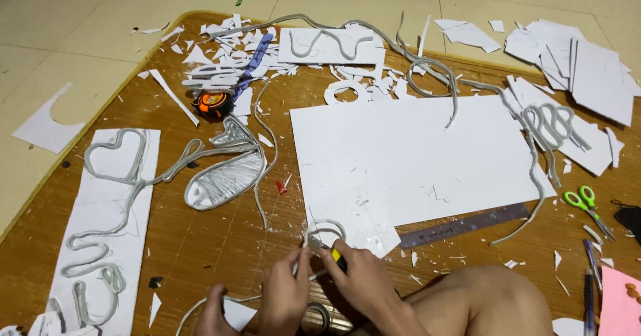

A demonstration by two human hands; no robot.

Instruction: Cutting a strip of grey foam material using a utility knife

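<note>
1. My left hand [284, 296], low in the frame just left of centre, is pinched shut on a thin grey strip [325, 228], with the fingers pointing up.
2. My right hand [360, 279], just beside it, is closed around a yellow-and-black cutter [336, 254], whose tip meets the strip where my left fingers pinch it.
3. The strip curls into a small loop just above my hands, at the lower edge of the big white board [414, 155].
4. That board fills the centre of the frame on a brown mat [220, 242].
5. A metal ruler [464, 224] lies slanted along the board's lower right edge.
6. Green scissors [586, 206] sit at the right edge, well apart from my hands.
7. An orange tape measure [214, 103] rests in the upper left among white offcuts.
8. At the left, a long white panel [103, 242] carries strip bent into a heart and curls.
9. A tape roll [317, 317] lies at the bottom edge between my wrists.
10. My bare knee [481, 302] shows at the lower right.
</note>
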